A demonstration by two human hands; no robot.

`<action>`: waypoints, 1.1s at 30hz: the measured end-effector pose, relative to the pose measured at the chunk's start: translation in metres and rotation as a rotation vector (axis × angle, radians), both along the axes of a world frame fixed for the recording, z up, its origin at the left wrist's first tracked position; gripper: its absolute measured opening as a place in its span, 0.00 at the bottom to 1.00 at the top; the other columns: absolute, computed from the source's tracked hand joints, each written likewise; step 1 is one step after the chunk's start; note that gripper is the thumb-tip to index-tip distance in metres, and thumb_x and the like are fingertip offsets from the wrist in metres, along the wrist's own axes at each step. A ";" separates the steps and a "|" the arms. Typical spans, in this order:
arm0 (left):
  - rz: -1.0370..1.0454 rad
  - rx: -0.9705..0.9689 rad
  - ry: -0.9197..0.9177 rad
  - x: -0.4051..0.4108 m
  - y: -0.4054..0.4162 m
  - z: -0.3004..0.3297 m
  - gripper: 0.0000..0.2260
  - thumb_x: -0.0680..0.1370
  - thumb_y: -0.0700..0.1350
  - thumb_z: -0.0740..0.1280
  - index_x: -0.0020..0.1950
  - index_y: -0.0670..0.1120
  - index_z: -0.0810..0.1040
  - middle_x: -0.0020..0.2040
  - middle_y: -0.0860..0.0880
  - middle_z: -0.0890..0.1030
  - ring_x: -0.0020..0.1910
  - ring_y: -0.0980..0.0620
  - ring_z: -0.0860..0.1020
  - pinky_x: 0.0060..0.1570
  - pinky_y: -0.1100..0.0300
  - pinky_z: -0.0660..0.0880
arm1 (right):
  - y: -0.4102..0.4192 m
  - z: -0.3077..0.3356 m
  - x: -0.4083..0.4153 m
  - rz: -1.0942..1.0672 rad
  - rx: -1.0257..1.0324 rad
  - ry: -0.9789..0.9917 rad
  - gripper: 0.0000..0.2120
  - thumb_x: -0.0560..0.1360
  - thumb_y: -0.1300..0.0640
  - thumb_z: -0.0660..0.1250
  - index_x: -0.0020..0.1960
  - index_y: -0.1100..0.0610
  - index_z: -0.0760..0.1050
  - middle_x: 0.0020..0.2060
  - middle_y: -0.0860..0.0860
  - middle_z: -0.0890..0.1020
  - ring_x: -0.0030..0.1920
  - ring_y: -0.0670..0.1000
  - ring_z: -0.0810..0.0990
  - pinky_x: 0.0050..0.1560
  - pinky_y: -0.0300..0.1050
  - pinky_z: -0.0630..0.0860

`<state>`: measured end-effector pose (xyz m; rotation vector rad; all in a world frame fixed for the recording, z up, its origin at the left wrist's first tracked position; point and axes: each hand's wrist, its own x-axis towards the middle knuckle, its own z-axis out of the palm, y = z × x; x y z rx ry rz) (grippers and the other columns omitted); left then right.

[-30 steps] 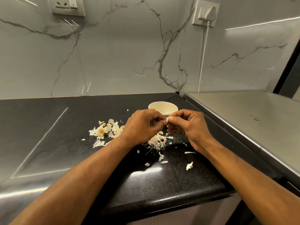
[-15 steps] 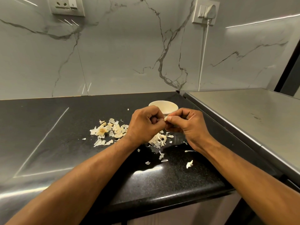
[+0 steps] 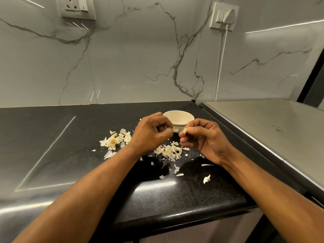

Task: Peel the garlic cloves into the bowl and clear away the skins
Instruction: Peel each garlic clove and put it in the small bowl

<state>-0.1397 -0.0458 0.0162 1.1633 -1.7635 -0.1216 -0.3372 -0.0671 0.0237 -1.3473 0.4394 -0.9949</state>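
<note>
A small cream bowl (image 3: 181,116) stands on the black counter (image 3: 70,141), just behind my hands. My right hand (image 3: 204,139) pinches a pale garlic clove (image 3: 185,131) between thumb and fingertips. My left hand (image 3: 150,133) is curled a short gap to its left, and a white scrap of garlic skin (image 3: 175,131) shows at its fingertips. Below the hands lies a heap of peeled skins (image 3: 169,151). A second pile of skins with a dry garlic root (image 3: 114,142) lies to the left. What the bowl holds is hidden.
Loose skin flakes (image 3: 206,178) are scattered toward the counter's front edge. A steel appliance top (image 3: 271,130) adjoins the counter on the right, slightly higher. A marble wall with a plugged-in white cable (image 3: 221,64) rises behind.
My hands were pressed together at the clove; now they have come apart, the right keeping the clove and the left drawing a bit of skin away. The view has tilted slightly.
</note>
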 end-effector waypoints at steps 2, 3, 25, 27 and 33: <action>0.015 0.023 -0.120 0.001 0.001 0.000 0.11 0.70 0.54 0.62 0.37 0.50 0.80 0.36 0.57 0.75 0.33 0.58 0.72 0.33 0.57 0.71 | 0.001 0.001 0.001 -0.034 0.009 0.009 0.03 0.69 0.65 0.68 0.43 0.64 0.77 0.40 0.63 0.84 0.36 0.55 0.84 0.37 0.46 0.83; 0.016 0.045 -0.166 0.000 0.002 0.001 0.10 0.69 0.55 0.61 0.37 0.52 0.79 0.37 0.58 0.75 0.35 0.59 0.73 0.34 0.57 0.72 | 0.001 0.001 0.001 -0.055 0.008 0.016 0.04 0.68 0.65 0.69 0.43 0.64 0.77 0.40 0.63 0.84 0.36 0.55 0.84 0.37 0.46 0.83; -0.090 -0.075 -0.159 -0.009 0.003 0.002 0.13 0.74 0.56 0.64 0.49 0.51 0.84 0.39 0.62 0.78 0.36 0.59 0.78 0.37 0.58 0.77 | -0.002 -0.002 0.005 -0.203 0.000 0.080 0.10 0.67 0.60 0.72 0.46 0.64 0.80 0.38 0.62 0.84 0.32 0.53 0.82 0.34 0.45 0.82; -0.100 -0.081 -0.143 -0.010 0.003 0.002 0.12 0.74 0.54 0.65 0.48 0.50 0.84 0.37 0.63 0.77 0.36 0.60 0.78 0.37 0.60 0.76 | -0.002 -0.002 0.005 -0.207 0.000 0.087 0.10 0.67 0.59 0.72 0.46 0.64 0.80 0.36 0.61 0.84 0.32 0.52 0.82 0.33 0.44 0.82; -0.149 -0.038 -0.045 -0.016 0.005 0.003 0.11 0.69 0.51 0.65 0.37 0.46 0.82 0.29 0.59 0.77 0.27 0.59 0.74 0.31 0.69 0.68 | -0.001 -0.004 0.008 -0.203 -0.007 0.130 0.06 0.66 0.60 0.72 0.41 0.62 0.80 0.32 0.58 0.83 0.29 0.51 0.82 0.30 0.41 0.80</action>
